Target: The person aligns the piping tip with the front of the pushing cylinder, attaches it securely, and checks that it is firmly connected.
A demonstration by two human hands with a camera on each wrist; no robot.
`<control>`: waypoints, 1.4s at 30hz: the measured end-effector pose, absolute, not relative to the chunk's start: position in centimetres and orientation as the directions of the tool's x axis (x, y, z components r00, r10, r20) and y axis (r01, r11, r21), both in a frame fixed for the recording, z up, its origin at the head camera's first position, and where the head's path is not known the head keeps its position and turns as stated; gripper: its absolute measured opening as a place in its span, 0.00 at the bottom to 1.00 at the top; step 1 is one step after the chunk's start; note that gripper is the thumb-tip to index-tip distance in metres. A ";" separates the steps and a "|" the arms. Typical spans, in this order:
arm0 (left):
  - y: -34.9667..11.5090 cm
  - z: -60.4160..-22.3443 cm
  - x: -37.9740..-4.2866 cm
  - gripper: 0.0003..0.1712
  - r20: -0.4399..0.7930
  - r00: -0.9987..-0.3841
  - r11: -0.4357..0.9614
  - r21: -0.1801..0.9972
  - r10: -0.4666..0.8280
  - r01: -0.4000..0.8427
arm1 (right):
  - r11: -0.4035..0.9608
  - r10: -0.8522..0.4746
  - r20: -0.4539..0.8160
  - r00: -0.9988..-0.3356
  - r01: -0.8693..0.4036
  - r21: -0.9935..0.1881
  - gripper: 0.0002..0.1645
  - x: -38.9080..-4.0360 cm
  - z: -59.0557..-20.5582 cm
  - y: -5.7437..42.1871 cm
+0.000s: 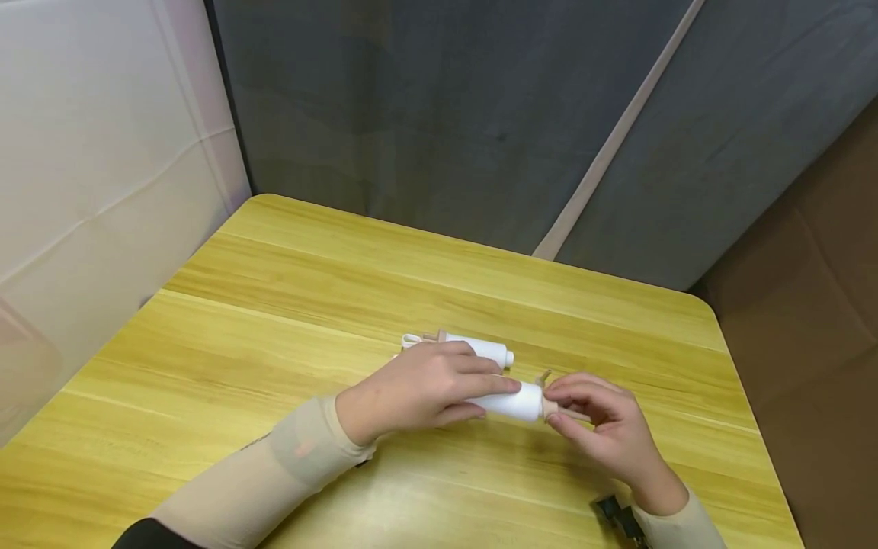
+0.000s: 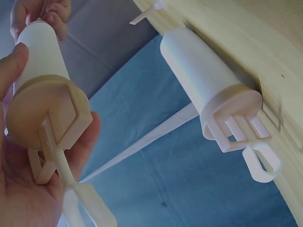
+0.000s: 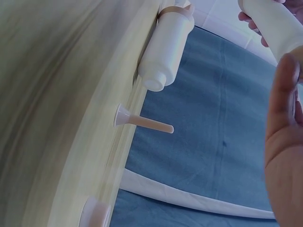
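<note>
My left hand (image 1: 428,385) grips the white barrel of a syringe (image 1: 514,402) with a beige, looped collar at its rear. From that collar a white plunger handle (image 2: 92,208) sticks out. At the barrel's front end, my right hand (image 1: 610,423) pinches a beige nozzle (image 1: 550,408) with a thin tube; the fingers partly cover it. Behind the left hand, a second white syringe (image 1: 483,348) lies on the table, its white loop handle (image 2: 262,162) to the left. A loose flared nozzle (image 3: 151,124) stands upright near it.
The wood-grain table (image 1: 274,305) has rounded far corners. Another pale piece (image 3: 94,215) is cut off at the bottom of the right wrist view. Beyond the table hang a dark curtain (image 1: 411,114) and a white one (image 1: 103,152); a brown panel (image 1: 809,305) stands right.
</note>
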State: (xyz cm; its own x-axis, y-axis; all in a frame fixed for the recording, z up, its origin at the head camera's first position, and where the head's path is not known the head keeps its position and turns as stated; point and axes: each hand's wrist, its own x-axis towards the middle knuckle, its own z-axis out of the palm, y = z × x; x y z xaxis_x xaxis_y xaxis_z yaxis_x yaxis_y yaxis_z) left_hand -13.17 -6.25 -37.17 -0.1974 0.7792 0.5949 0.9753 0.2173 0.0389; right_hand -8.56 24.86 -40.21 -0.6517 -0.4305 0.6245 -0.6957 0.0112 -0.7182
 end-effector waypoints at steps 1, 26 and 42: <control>-6.2 -37.2 -13.2 0.30 0.600 -0.192 0.216 0.033 0.777 0.976 | 0.028 -0.426 0.617 -0.661 -0.692 -0.722 0.17 -8.5 -40.1 24.9; -6.0 -37.2 -13.5 0.29 0.612 -0.207 0.197 0.085 0.763 0.977 | -0.002 -0.430 0.582 -0.690 -0.644 -0.765 0.32 -8.0 -39.3 24.8; -5.8 -37.3 -13.7 0.29 0.622 -0.157 0.179 0.028 0.767 0.983 | 0.084 -0.415 0.489 -0.768 -0.567 -0.819 0.20 -8.0 -39.0 25.1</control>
